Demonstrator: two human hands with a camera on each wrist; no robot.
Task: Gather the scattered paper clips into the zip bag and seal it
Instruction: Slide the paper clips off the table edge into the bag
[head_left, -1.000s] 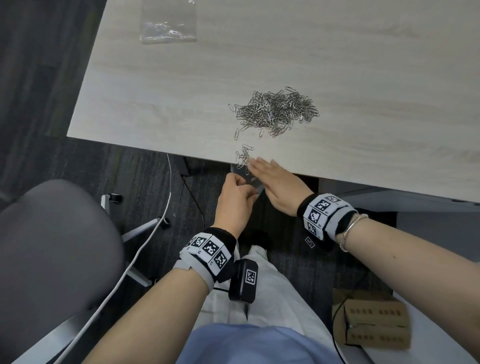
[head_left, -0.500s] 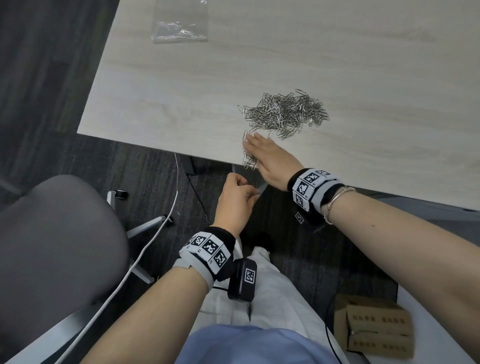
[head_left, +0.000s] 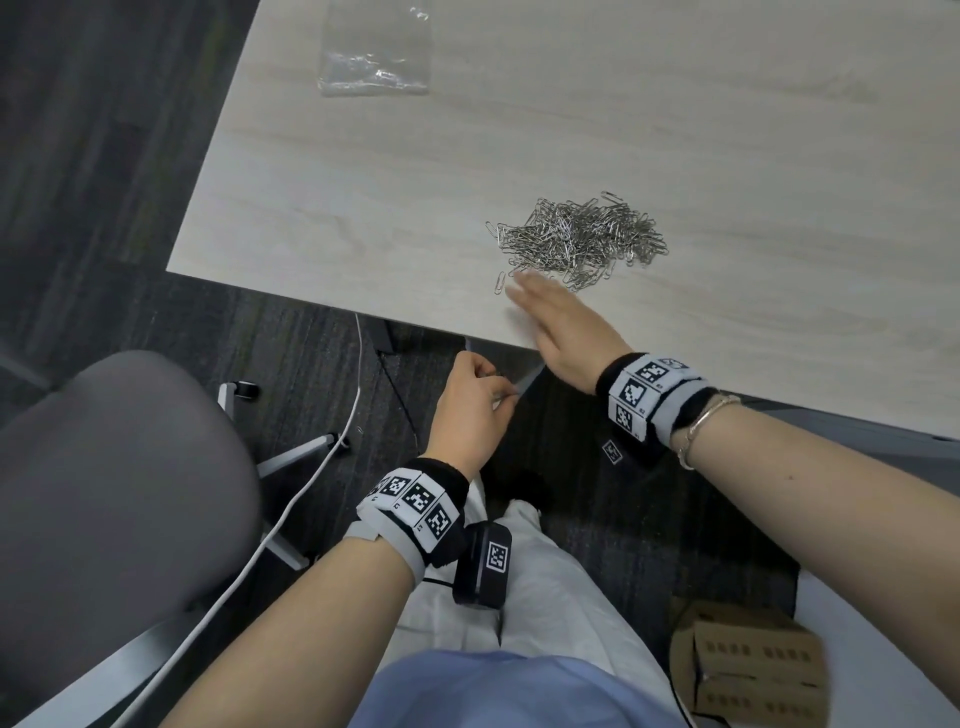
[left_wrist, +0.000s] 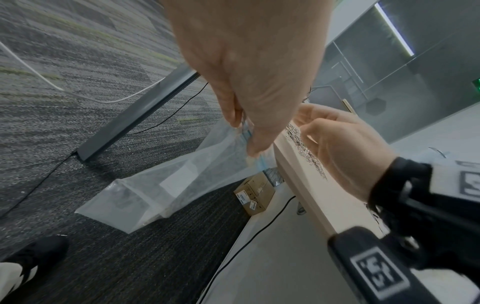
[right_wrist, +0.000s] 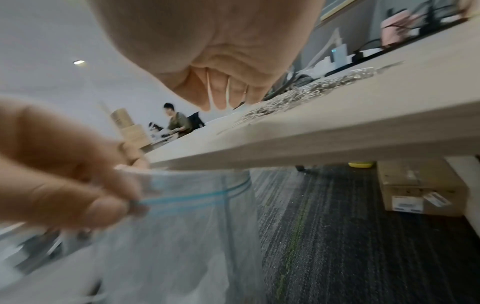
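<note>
A heap of silver paper clips (head_left: 582, 241) lies on the light wooden table (head_left: 415, 182) near its front edge. My left hand (head_left: 475, 402) hangs just below that edge and pinches the rim of a clear zip bag (left_wrist: 166, 185) with a blue seal strip (right_wrist: 192, 198); the bag hangs down toward the floor. My right hand (head_left: 558, 322) lies flat on the table, fingers straight, fingertips just short of the heap beside one stray clip (head_left: 500, 283). In the right wrist view the straight fingers (right_wrist: 221, 96) point at the clips (right_wrist: 298, 96).
A second clear bag (head_left: 376, 57) with some clips lies at the table's far left. A grey office chair (head_left: 104, 493) stands left of me, with a white cable (head_left: 311, 467) on the carpet. A cardboard box (head_left: 753, 670) sits on the floor at right.
My right hand slid forward from the table edge up to the heap's near side. The small cluster of clips at the edge is gone from view. The left hand kept holding the bag.
</note>
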